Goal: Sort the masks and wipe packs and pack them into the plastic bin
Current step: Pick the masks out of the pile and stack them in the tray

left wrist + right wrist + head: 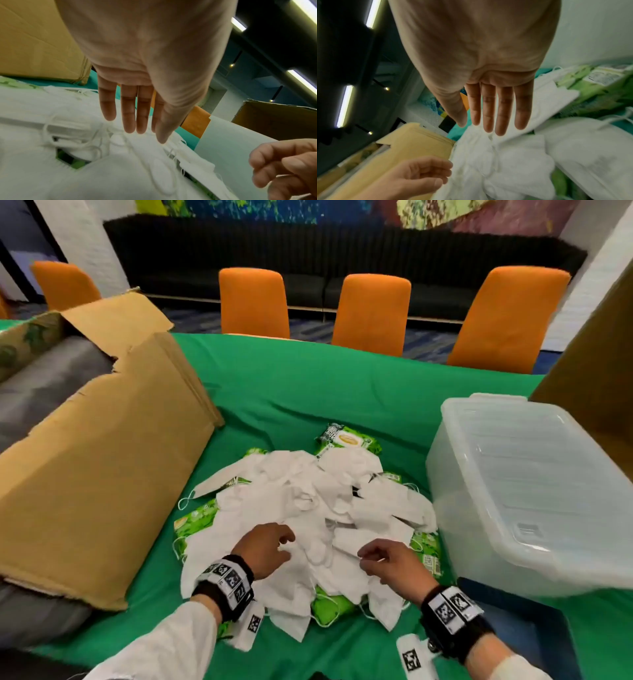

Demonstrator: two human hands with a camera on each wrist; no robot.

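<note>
At the bottom of the head view, two wrists wear black bands with printed marker tags, and both hands sit over the near edge of a heap of masks (308, 508). The left hand (263, 553) hangs just left of centre with its fingers loosely bent over the white fabric; its wrist camera shows the fingers (127, 108) nearly straight and side by side above the masks, holding nothing. The right hand (394, 563) is just right of centre, fingers relaxed and slightly curled, tips close to a mask; in its own wrist view the fingers (503, 108) are extended over the heap and grip nothing. Whether either hand actually touches the fabric cannot be told. The masks are white, folded flat, with thin ear loops trailing out, piled loosely in the middle of the frame on a green cloth (291, 392). Green wipe packs (346, 440) lie under and around them, edges showing at the left, the bottom and the right of the heap, with one pack plain at its far side. At the right of the frame stands the plastic bin (513, 484), translucent, its lid on, touching or just beside the heap's right edge; what it holds cannot be made out. At the left lies an open cardboard box (102, 474), flaps spread, with grey material inside. Beyond the table, along the upper frame, stand orange chairs (253, 302).
</note>
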